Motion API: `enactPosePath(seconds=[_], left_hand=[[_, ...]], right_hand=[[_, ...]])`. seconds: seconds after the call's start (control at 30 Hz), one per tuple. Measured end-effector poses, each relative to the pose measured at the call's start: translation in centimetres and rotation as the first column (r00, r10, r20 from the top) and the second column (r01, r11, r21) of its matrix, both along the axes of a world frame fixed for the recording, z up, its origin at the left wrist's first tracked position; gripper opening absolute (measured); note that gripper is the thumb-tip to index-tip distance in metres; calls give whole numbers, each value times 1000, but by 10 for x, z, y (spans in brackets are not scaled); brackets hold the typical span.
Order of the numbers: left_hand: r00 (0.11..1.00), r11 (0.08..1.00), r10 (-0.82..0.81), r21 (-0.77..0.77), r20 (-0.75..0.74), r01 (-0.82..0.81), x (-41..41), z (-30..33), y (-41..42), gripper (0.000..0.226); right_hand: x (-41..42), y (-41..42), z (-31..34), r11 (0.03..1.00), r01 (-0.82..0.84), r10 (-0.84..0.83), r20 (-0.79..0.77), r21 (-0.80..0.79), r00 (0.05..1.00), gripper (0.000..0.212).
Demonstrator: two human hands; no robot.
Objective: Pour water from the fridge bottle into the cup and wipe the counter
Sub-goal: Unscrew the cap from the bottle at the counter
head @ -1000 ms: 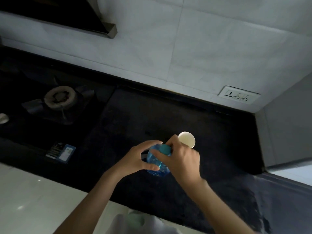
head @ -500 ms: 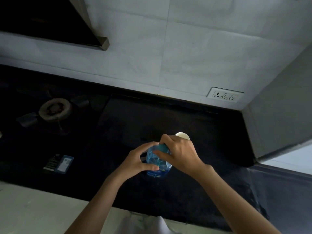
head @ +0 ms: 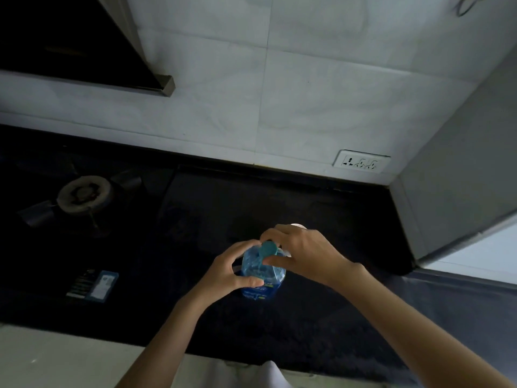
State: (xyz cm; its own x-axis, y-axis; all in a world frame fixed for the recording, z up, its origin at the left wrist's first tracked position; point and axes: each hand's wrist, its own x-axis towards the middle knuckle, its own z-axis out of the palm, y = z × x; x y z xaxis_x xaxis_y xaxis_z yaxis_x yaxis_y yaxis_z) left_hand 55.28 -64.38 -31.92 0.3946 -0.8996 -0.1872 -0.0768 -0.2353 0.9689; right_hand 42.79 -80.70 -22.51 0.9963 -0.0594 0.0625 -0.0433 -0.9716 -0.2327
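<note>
Burner (head: 84, 196) sits far left on the dark bench (head: 321, 317). Near centre, the left hand (head: 228, 271) grips the blue bottle (head: 263, 275) standing on the bench, while the right hand (head: 303, 253) pinches its teal cap (head: 268, 249). The white cup (head: 298, 226) peeks out just beyond the right hand.

Dim light. Pale grey marbled wall tiles (head: 279, 93) fill upper centre of frame. Dark range hood with metal edge (head: 84, 43) upper left. White multi-pin wall socket (head: 361, 164) right of centre. Round gas burner on black hob (head: 84, 194) at left. Grey cabinet side panel (head: 461, 163) far right
</note>
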Motion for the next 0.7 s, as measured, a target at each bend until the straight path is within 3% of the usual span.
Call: enactPosePath(seconds=[0.13, 0.23, 0.33, 0.53, 0.7], left_hand=[[1000, 1000, -3, -2, 11, 3, -2, 0, 1, 71], [1000, 1000, 3, -10, 27, -2, -2, -1, 1, 73], [999, 1000, 8, -15, 41, -8, -3, -1, 2, 73], [998, 999, 38, -33, 51, -37, -5, -1, 2, 75], [997, 998, 58, -44, 60, -55, -9, -2, 3, 76]], right_hand=[[-4, 23, -11, 917, 378, -389, 71, 132, 919, 52], [4, 40, -19, 869, 471, -491, 155, 149, 857, 43], [8, 38, -20, 898, 410, -438, 226, 161, 870, 34], [7, 22, -12, 989, 110, -87, 212, -102, 973, 23], [4, 14, -8, 995, 9, 6, 146, -102, 989, 20]])
